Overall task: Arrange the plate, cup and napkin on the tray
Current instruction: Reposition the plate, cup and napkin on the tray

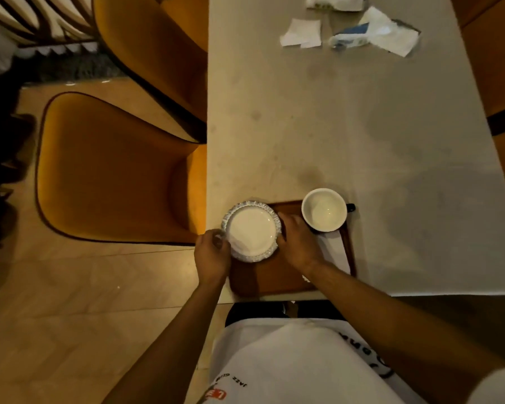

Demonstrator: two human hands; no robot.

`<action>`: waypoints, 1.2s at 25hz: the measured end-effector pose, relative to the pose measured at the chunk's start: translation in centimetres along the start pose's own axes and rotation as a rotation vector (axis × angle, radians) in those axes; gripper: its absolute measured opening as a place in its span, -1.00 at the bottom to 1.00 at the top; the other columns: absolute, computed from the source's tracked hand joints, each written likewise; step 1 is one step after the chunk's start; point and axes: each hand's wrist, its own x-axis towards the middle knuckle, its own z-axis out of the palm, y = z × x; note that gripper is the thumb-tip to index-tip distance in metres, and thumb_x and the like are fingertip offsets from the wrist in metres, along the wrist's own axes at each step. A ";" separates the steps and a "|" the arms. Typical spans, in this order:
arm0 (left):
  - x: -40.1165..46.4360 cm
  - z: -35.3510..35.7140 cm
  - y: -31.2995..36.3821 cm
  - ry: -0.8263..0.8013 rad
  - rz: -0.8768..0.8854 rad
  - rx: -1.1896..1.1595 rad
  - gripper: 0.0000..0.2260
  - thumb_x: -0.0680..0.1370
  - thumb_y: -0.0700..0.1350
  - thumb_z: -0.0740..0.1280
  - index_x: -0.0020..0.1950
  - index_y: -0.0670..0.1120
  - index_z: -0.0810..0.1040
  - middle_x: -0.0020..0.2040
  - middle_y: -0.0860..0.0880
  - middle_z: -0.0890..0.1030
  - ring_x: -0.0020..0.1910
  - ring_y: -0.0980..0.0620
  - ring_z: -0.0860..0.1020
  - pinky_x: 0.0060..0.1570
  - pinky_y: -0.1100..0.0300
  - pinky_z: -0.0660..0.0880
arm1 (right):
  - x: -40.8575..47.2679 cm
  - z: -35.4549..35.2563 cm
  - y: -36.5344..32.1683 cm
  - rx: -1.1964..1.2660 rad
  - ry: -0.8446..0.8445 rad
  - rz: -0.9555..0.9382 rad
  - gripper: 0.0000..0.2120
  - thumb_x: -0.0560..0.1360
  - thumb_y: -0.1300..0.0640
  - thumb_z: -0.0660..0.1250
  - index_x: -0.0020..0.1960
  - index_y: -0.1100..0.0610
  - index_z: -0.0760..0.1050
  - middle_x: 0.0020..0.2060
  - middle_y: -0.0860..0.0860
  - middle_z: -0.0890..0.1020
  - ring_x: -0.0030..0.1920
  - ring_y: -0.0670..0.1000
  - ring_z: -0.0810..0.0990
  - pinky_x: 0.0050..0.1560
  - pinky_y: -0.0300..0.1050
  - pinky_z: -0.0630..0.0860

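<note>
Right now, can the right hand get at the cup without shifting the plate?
Probably yes. The right hand rests at the plate's right edge, and the cup stands just beyond it at the tray's far right corner, with nothing between them.

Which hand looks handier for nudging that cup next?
Probably the right hand: it rests on the tray just beside the cup. The left hand is at the plate's far edge.

Two mustard chairs (120,170) left of table (347,126); crumpled tissues (385,33) at far end.
</note>
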 end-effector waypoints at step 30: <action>-2.3 -1.3 -1.9 -0.164 -0.022 -0.152 -0.73 0.56 -0.31 0.30 0.20 -0.04 0.53 -0.04 -0.01 0.63 -0.09 0.08 0.57 -0.33 0.50 0.39 | -1.9 1.3 1.2 0.181 -0.028 0.106 -0.67 0.48 0.23 0.39 0.19 0.00 0.45 0.01 0.02 0.64 -0.01 0.03 0.60 -0.08 -0.05 0.53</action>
